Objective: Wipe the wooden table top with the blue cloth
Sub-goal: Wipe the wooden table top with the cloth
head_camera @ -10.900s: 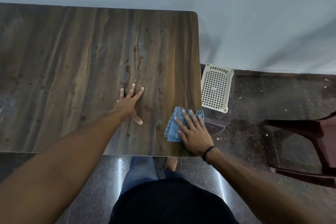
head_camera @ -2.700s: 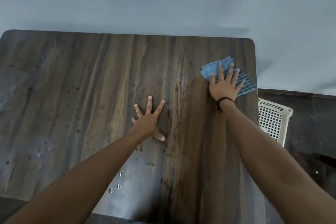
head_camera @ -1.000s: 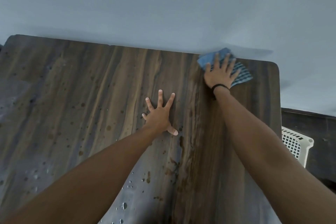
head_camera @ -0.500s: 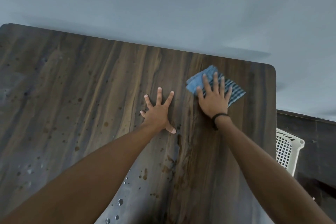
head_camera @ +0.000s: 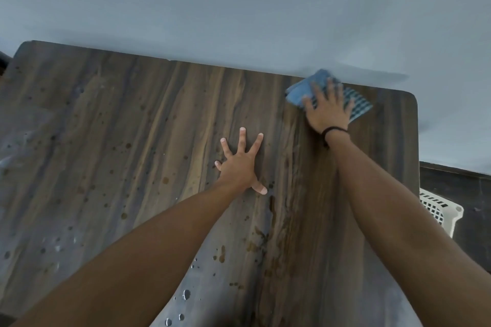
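The wooden table top (head_camera: 111, 146) fills most of the view, with dark drip spots and water drops on its left and middle parts. The folded blue cloth (head_camera: 305, 90), part plain and part checked, lies at the far edge near the right corner, touching the wall. My right hand (head_camera: 328, 111) presses flat on the cloth with fingers spread; a black band circles the wrist. My left hand (head_camera: 240, 164) rests flat on the bare wood in the middle, fingers splayed, holding nothing.
A pale blue-grey wall (head_camera: 239, 8) runs along the table's far edge. A white perforated plastic basket (head_camera: 438, 210) stands on the dark floor (head_camera: 457, 188) past the table's right edge. A darker, smoother strip of wood runs below my right arm.
My right hand has pushed the cloth away from me, from beside my left hand to the table's far edge by the wall. My left hand has stayed planted.
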